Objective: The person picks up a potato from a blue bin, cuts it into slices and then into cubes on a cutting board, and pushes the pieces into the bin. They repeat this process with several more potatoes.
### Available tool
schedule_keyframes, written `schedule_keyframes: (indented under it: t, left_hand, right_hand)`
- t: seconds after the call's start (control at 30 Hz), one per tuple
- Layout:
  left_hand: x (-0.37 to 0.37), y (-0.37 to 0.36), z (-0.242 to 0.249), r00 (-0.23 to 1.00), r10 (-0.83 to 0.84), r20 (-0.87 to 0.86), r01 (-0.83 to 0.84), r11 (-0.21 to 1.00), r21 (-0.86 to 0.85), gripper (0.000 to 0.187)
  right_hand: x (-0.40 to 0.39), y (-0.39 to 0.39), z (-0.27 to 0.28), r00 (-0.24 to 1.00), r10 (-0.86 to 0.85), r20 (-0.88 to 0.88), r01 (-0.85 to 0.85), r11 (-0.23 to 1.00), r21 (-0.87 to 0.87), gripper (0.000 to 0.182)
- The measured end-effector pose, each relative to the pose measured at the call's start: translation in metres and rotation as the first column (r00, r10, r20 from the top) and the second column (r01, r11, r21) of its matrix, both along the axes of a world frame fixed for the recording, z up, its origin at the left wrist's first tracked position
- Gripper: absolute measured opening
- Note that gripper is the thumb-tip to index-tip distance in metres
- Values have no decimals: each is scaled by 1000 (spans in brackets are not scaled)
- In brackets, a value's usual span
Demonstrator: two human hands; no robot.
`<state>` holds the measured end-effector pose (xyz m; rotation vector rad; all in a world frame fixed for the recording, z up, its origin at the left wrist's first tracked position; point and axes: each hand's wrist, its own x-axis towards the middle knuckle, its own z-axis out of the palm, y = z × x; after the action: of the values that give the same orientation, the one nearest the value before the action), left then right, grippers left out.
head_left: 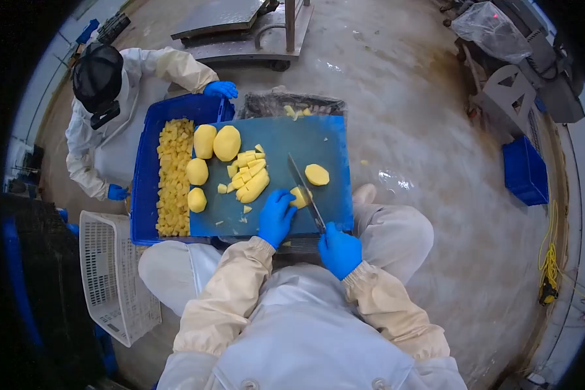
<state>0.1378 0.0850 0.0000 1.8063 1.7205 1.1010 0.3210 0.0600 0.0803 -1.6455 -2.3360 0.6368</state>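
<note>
My right hand (340, 249), in a blue glove, grips a long knife (307, 195) by its handle, the blade pointing away from me. Under the blade lies a peeled potato piece (298, 197), and my left hand (276, 218), also gloved, closes its fingers on that piece's left side. Just right of the blade rests a cut potato half (317, 174). All of it is on a blue-green cutting board (286, 144). Diced potato chunks (247, 174) sit left of the knife, and several whole peeled potatoes (227, 143) line the board's left edge.
A blue crate (151, 140) of potato cubes (174, 170) adjoins the board's left side. Beyond the board stands a dark crate (292, 101) with scraps. A co-worker (133, 84) in white is at upper left. A white basket (104, 266) lies left; a blue bin (525, 170) stands right.
</note>
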Motion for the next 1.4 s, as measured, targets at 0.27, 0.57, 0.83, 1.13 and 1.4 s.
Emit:
schedule_keyframes:
  t: [0.27, 0.57, 0.83, 1.13, 1.4]
  left_hand:
    - [4, 5, 5, 996, 17, -86, -18, 1000, -7, 26]
    - [4, 6, 2, 997, 8, -82, -8, 1000, 7, 25]
    - [3, 3, -5, 998, -6, -65, 7, 1000, 22, 26]
    - [11, -6, 13, 975, 93, -204, -73, 992, 104, 36]
    - [-1, 44, -3, 758, -121, -641, 183, 983, 30, 38]
  right_hand:
    - [-1, -12, -3, 998, 44, 44, -44, 999, 3, 17]
    - [-1, -9, 1, 998, 57, 33, -56, 997, -44, 18]
    - [-10, 11, -30, 994, 97, -49, -99, 994, -47, 12]
    - [9, 8, -4, 967, -71, -245, 91, 994, 67, 15]
    - [43, 17, -9, 888, -299, -350, 300, 952, -54, 16]
